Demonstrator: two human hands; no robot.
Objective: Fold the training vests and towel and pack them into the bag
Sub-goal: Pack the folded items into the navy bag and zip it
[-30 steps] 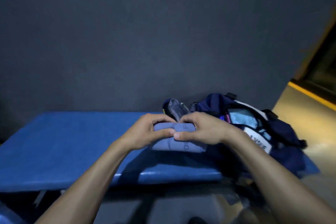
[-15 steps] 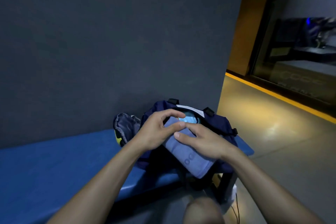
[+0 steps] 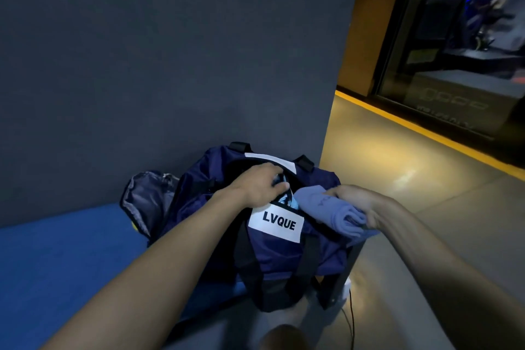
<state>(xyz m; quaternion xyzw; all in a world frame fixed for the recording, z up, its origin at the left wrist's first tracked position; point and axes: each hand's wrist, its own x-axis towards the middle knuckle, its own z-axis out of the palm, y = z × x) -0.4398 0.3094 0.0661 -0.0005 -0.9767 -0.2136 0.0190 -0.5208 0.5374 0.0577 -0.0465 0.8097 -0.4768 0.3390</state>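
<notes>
A navy bag [image 3: 272, 258] stands on the right end of a blue bench [image 3: 62, 258], close against a dark grey wall [image 3: 170, 51]. Its top is open, and a white patch on the near side reads "LVQUE". The left hand [image 3: 260, 183] reaches over the bag's mouth — its fingers [image 3: 277, 187] curl down around the near edge of the opening, where something pale blue shows inside; what exactly they hold there is hard to tell. The right hand [image 3: 359, 204] grips a folded, rolled bundle of grey-blue cloth [image 3: 329, 212], fingers wrapped around its right end. The bundle lies tilted across the bag's right shoulder, just beside the opening, its left end pointing toward the left hand and its layered edges facing the camera. Whether it is a vest or the towel cannot be told. Black straps [image 3: 250, 264] hang down the bag's front. Left of the bag, a grey-lined flap [image 3: 145, 202] stands against the wall. Beyond the bench end lies a lit floor [image 3: 397, 179] with a yellow stripe [image 3: 426, 133].
</notes>
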